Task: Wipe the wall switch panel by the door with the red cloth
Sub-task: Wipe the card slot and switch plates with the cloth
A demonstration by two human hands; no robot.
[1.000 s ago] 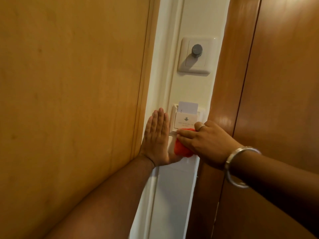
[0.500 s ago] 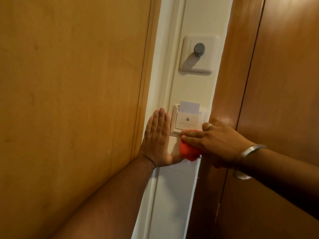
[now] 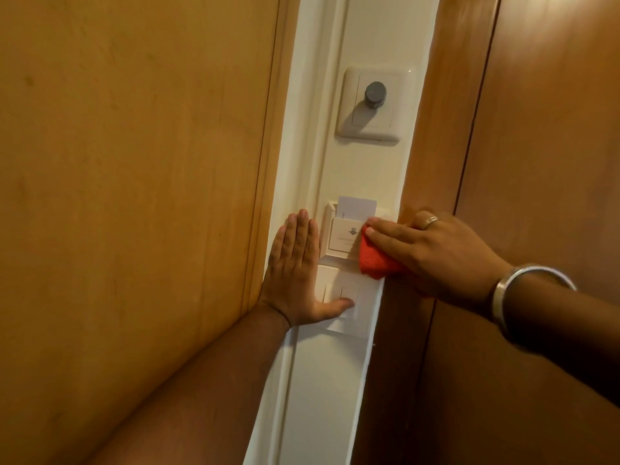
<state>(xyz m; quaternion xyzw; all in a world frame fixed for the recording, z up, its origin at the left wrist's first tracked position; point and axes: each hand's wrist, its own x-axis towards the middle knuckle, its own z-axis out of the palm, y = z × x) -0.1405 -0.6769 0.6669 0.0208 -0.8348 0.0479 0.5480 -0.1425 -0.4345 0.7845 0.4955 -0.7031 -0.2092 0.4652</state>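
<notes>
Centre frame: your right hand (image 3: 432,250) bunches the red cloth (image 3: 374,260) against the card-slot switch panel (image 3: 342,238). Soft, light, likely compressible; grip its bulk. Left hand (image 3: 295,273) lies open, flat beside it.

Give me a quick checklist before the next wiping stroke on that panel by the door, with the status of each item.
1. Red cloth held in the right hand: ok, fingers pressed over it.
2. Cloth touching the card slot panel: ok, it covers the panel's right side.
3. Key card seated in the slot: ok, standing upright; avoid knocking it.
4. Left hand clear of the wiping path: not ok, its thumb lies on the lower rocker switch.
5. Lower rocker switch wiped: cannot tell.
6. Dial switch above wiped: cannot tell, the cloth is well below it.
</notes>
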